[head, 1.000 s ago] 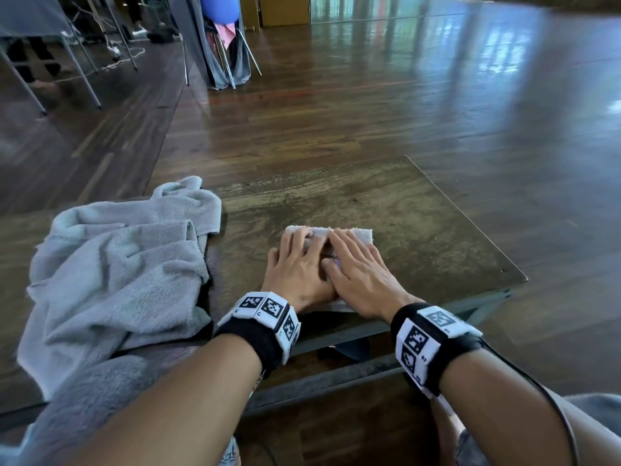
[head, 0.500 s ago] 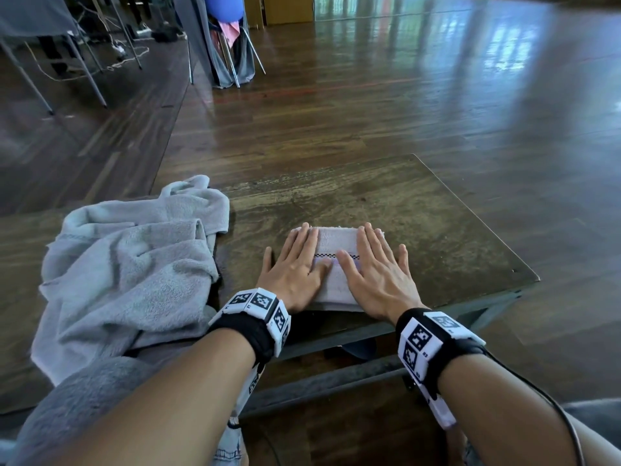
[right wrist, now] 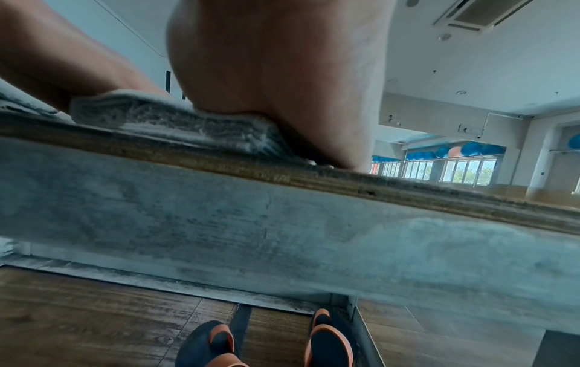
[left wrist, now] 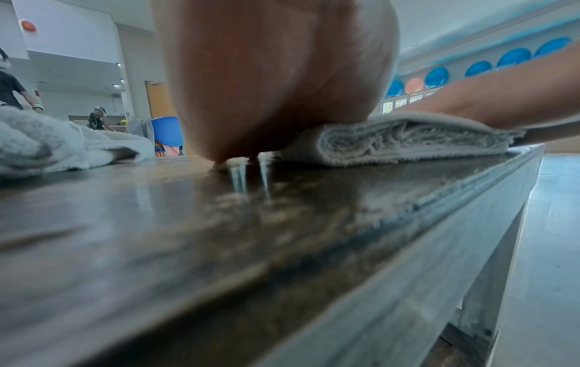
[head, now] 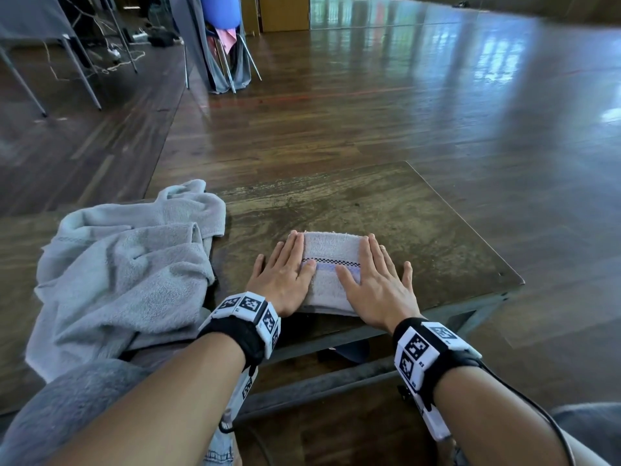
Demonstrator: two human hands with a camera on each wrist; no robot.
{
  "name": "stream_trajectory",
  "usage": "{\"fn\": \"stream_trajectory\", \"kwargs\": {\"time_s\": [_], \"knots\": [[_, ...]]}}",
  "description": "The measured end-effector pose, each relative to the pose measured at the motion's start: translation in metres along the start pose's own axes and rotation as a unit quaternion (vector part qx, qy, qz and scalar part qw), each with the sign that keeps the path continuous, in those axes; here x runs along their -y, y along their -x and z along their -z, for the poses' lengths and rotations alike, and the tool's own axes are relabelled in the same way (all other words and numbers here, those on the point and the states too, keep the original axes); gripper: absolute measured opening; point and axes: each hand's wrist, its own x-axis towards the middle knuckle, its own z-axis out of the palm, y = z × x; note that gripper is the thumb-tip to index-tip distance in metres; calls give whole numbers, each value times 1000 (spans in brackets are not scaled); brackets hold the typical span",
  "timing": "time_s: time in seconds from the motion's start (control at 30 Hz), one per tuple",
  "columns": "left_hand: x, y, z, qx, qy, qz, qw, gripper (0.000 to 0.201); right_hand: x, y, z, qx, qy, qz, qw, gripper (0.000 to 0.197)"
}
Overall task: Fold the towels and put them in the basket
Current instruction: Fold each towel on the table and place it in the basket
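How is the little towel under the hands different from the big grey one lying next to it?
The small towel is folded into a neat flat stack; the big towel lies crumpled and unfolded. The small one has a checked stripe; the big one looks plain. The left hand and right hand press the small one flat; nothing touches the big one. Both lie on the table.

1. Left wrist band (head: 247,322), lower centre: black strap carrying white blocks printed with black square markers.
2. Right wrist band (head: 426,351), lower right: same, with a thin black cable (head: 537,408) trailing.
3. Dark sandals with orange straps (right wrist: 326,345), bottom of right wrist view.
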Motion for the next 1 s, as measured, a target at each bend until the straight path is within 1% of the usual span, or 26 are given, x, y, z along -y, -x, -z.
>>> {"fn": "stream_trajectory", "kwargs": {"time_s": [0.33,0.6,0.87,1.0], "knots": [[1,-1,0,2,7,8,1000,60,-1,2,-3,-16,-9,-12,1000,86],[2,-4,-2,1,20,23,1000,60,2,4,0,-8,-17,-31,999,87],[-12,-7,-1,-64,92,107,988,66,6,6,-2,-18,-19,-66,997,93],[-20,-3,3,-123,106,121,979,57,12,7,-1,-9,-27,-98,995,97]]}}
